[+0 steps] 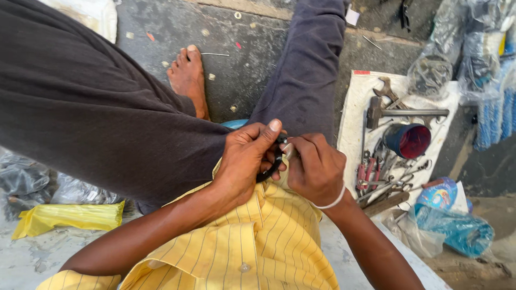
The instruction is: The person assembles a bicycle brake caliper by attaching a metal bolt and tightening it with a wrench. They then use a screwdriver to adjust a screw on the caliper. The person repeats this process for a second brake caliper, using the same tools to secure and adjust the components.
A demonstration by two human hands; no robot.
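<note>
- The person sits on a rough grey concrete floor (252, 64), in a yellow striped shirt (258, 236) and dark trousers (97, 118), one bare foot (189, 80) flat on the concrete.
- The left hand (247, 158) is clamped on a small curved black strip (273, 167), thumb pressed over the top, just above the lap.
- The right hand (314, 169) is closed against the same strip from the other side, fingers curled; a pale bit shows at its fingertips, too small to tell what it is. A white band (332, 203) circles that wrist.
- The two hands touch each other.
- To the right, a white sheet (357, 102) lies on the floor and carries tools: a hammer (406, 112) and a spanner (388, 90) near its far edge, a blue cup (407, 140) with a red inside at the middle, and pliers and scissors (384, 174) heaped along its near edge.
- Beyond the sheet's right edge stand clear plastic bags (473, 59); a blue wrapper (454, 228) lies off its near right corner.
- A yellow bag (67, 217) lies on the floor at the left, beside crumpled clear plastic (32, 182).
- Small scraps and a nail dot the concrete near the foot.
</note>
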